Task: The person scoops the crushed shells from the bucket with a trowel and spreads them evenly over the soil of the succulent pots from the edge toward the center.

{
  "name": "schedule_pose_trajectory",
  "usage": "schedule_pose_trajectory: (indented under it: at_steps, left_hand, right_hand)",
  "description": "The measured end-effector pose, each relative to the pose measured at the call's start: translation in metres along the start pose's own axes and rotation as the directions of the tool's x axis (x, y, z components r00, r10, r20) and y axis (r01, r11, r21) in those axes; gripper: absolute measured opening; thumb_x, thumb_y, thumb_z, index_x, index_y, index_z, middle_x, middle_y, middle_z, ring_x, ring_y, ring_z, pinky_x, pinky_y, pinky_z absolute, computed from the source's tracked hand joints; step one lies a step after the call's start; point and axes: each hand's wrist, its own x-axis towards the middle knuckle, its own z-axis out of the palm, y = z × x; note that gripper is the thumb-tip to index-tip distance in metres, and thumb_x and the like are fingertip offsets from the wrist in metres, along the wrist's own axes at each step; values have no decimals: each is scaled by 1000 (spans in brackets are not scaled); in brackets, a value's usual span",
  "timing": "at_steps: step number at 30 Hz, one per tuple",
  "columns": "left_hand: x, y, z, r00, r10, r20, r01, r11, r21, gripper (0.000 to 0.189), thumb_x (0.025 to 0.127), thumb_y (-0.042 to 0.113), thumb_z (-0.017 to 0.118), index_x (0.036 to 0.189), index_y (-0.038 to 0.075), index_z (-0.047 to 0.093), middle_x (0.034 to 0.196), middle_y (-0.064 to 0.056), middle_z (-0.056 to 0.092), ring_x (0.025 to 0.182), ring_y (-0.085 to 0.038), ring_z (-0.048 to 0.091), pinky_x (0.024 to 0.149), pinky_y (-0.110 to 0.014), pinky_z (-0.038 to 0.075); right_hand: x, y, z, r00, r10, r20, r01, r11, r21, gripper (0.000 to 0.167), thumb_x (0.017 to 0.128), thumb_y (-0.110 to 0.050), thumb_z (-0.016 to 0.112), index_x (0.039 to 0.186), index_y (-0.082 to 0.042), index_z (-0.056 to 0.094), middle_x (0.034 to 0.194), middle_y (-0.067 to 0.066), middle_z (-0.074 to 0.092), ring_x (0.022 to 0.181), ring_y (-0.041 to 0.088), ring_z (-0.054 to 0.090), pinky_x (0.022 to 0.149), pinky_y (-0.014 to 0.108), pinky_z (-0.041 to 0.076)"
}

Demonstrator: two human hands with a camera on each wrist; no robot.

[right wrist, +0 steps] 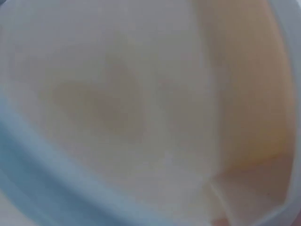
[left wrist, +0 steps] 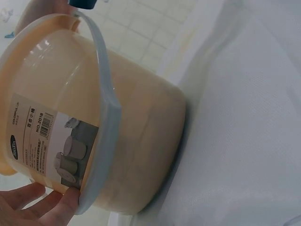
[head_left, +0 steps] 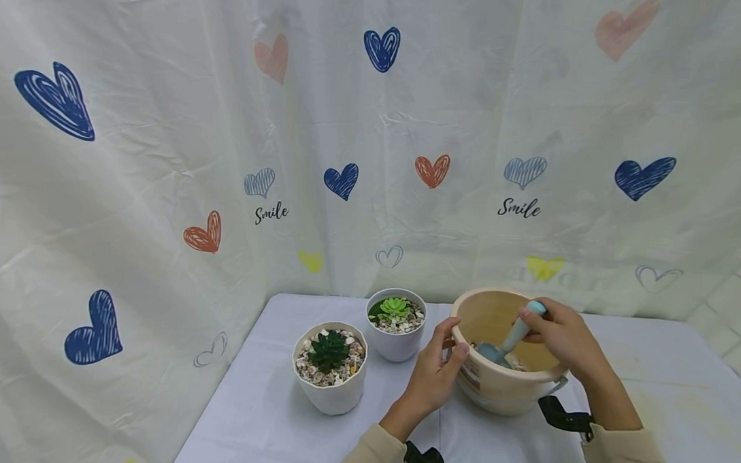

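A cream plastic bucket point(head_left: 506, 393) stands on the table, a printed label point(left wrist: 51, 141) on its side and its grey-blue handle point(left wrist: 106, 113) hanging down. My left hand point(head_left: 430, 370) grips it at the left rim; in the left wrist view, fingertips point(left wrist: 70, 200) lie beside the label. With my right hand point(head_left: 563, 333) I hold a small blue trowel point(head_left: 519, 332) by its handle, its blade low inside the bucket among some pebbles point(head_left: 516, 362). The right wrist view is a blurred close view of the bucket point(right wrist: 249, 94), without the trowel.
Left of the bucket stand two white pots with pebbles: one point(head_left: 334, 397) with a dark green succulent point(head_left: 329, 351), the other point(head_left: 397, 345) with a bright green one point(head_left: 395, 309). A white curtain point(head_left: 473, 112) printed with hearts hangs behind the table point(head_left: 248, 391).
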Motion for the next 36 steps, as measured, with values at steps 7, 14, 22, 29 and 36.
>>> schedule_pose_trajectory:
  at_steps: [7, 14, 22, 29, 36]
  left_hand:
    - [-1, 1, 0, 1000, -8, 7, 8, 1000, -12, 50, 110, 45, 41, 157, 36, 29, 157, -5, 47, 134, -13, 53, 98, -30, 53]
    - [-1, -1, 0, 1000, 8, -3, -8, 1000, -11, 50, 110, 42, 43, 157, 35, 30, 156, -5, 48, 134, -16, 54, 97, -31, 53]
    - [0, -2, 0, 1000, 1, -3, -1, 1000, -11, 51, 109, 46, 41, 157, 37, 29, 155, 3, 48, 133, -13, 54, 97, -31, 53]
    - [-1, -1, 0, 1000, 9, -3, -9, 1000, -18, 50, 110, 44, 41, 158, 35, 29, 154, 4, 48, 132, -13, 54, 96, -29, 53]
    - [0, -1, 0, 1000, -5, -3, 5, 1000, -15, 50, 109, 46, 41, 157, 39, 28, 155, 5, 47, 133, -12, 53, 98, -30, 53]
  right_hand:
    - [2, 3, -3, 996, 2, -85, 6, 995, 95, 43, 110, -29, 47, 124, 10, 55, 98, 0, 74, 84, 4, 71, 75, 29, 62]
    - [1, 5, -7, 988, 31, -154, 3, 977, 214, 48, 108, -38, 49, 122, 8, 56, 89, -17, 69, 81, 5, 73, 74, 27, 62]
    - [-1, 5, -7, 962, 118, -246, 8, 889, 459, 28, 102, -37, 60, 107, -9, 61, 84, -11, 69, 74, 6, 74, 68, 28, 62]
    - [-4, 6, -7, 917, 239, -319, -7, 810, 587, 24, 102, -33, 62, 102, -9, 62, 85, -9, 65, 70, 5, 73, 64, 26, 61]
    - [-10, 10, -10, 895, 294, -335, 22, 720, 693, 16, 98, -32, 67, 95, -16, 67, 82, -7, 69, 68, 10, 75, 64, 28, 61]
